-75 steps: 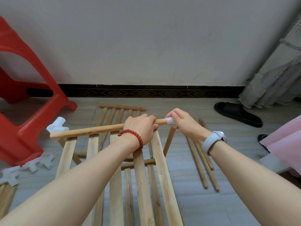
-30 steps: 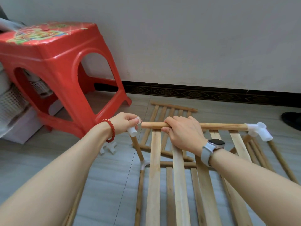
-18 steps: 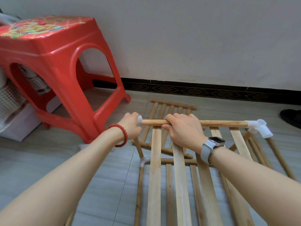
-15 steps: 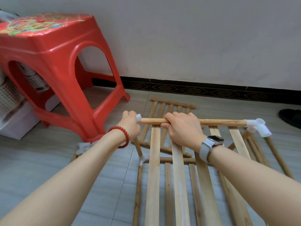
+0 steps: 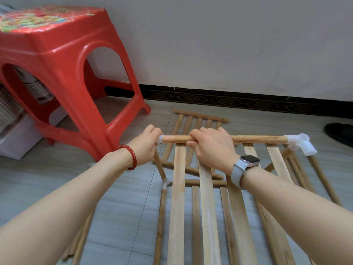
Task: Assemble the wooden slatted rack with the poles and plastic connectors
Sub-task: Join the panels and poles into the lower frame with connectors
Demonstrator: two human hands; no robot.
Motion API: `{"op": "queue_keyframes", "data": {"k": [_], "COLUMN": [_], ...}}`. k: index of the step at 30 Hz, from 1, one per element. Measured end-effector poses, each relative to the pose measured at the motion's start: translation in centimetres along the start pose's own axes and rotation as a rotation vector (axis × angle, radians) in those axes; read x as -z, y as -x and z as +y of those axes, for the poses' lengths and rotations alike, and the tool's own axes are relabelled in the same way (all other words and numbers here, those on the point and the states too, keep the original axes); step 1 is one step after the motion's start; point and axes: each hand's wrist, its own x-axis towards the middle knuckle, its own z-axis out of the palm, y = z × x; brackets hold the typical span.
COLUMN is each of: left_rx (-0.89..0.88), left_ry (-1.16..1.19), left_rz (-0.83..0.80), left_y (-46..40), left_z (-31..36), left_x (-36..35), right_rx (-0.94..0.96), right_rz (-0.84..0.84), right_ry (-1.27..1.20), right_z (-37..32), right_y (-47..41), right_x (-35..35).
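My left hand [image 5: 145,145] curls round the white plastic corner connector [image 5: 160,139] at the left end of the round wooden top pole [image 5: 256,139]. Right hand [image 5: 211,148] grips the pole mid-span; its long axis runs L-R, so I reckon I push the connector rightward.

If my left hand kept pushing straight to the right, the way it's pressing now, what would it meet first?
The left hand would meet the white connector it already grips, then the wooden pole end seated in it.
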Motion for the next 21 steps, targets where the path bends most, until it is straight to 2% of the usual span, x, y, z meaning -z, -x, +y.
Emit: {"op": "queue_keyframes", "data": {"k": [16,21], "left_rx": [0.050,0.041], "left_ry": [-0.013,0.187], "left_rz": [0.031,0.109], "left_y": [-1.3,-1.6], "left_z": [1.2,0.7], "left_x": [-1.0,-1.4], "right_rx": [0.000,0.014], "right_rz": [0.079,0.029], "right_ry": [0.051,0.014], "right_z": [-0.2,-0.3], "right_y": [-0.2,-0.3], "right_x": [-0.8,-0.2]}}
